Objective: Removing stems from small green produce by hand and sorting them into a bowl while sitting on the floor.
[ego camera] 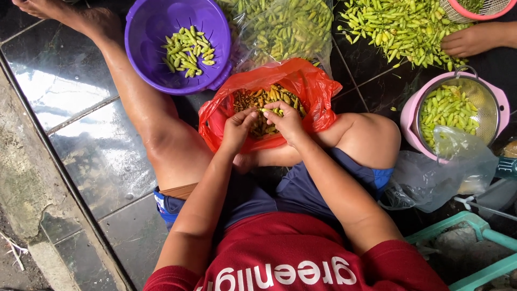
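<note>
Both hands meet over the red plastic bag (315, 91), which lies open between the person's legs on the dark tiled floor (102, 156). The left hand (238, 128) and right hand (286, 121) pinch one small green chilli (267, 111) between them. Orange and green stems and chillies fill the bag. Left of the bag stands a purple bowl (156, 32) with green chillies; right of it, a pink colander (412, 110).

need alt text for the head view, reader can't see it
Seated on a tiled floor, a person's left hand and right hand pinch a green chili over a red plastic bag of chilies. A purple bowl and pink colander hold more.
</note>
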